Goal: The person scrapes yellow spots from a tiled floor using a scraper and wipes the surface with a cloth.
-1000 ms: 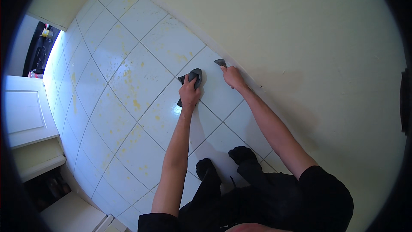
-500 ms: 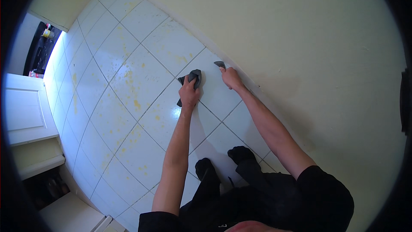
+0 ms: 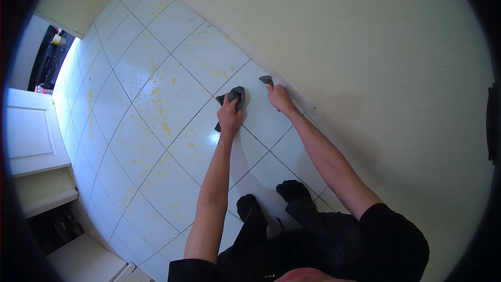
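Hands (image 3: pixel 229 117) (image 3: pixel 280 97) gripping, cloth (image 3: pixel 238 95) left, scraper (image 3: pixel 266 80) right

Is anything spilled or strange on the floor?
Yes: yellow spots and streaks lie scattered over the pale tiles, mostly left of the grey cloth in the left hand. The tile by the right hand looks cleaner.

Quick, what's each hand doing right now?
Left hand: closed, holding a grey cloth.
Right hand: closed, holding a scraper.
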